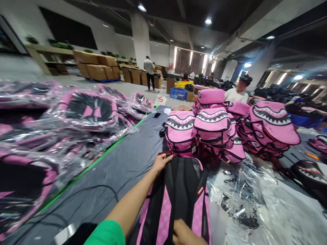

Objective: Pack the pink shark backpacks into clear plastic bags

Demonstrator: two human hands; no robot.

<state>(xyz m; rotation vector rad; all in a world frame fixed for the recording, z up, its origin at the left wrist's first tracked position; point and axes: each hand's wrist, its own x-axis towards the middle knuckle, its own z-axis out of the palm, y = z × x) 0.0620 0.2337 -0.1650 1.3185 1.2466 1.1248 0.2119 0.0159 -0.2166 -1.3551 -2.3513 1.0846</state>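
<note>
Tabletop (127, 149), grey with a green left edge, runs away from the person. Beyond that edge lie many wrapped bags (88, 110). Toward the far edge rises a heap of pink bags (213, 119), with clear plastic (242, 194) to its near right. At the near edge the backpack (182, 187) lies back panel up. The left hand (162, 162) pinches its top; the right hand (187, 233) bends over its lower back, whether gripping I cannot tell. By the far left corner lies a phone (156, 115).
</note>
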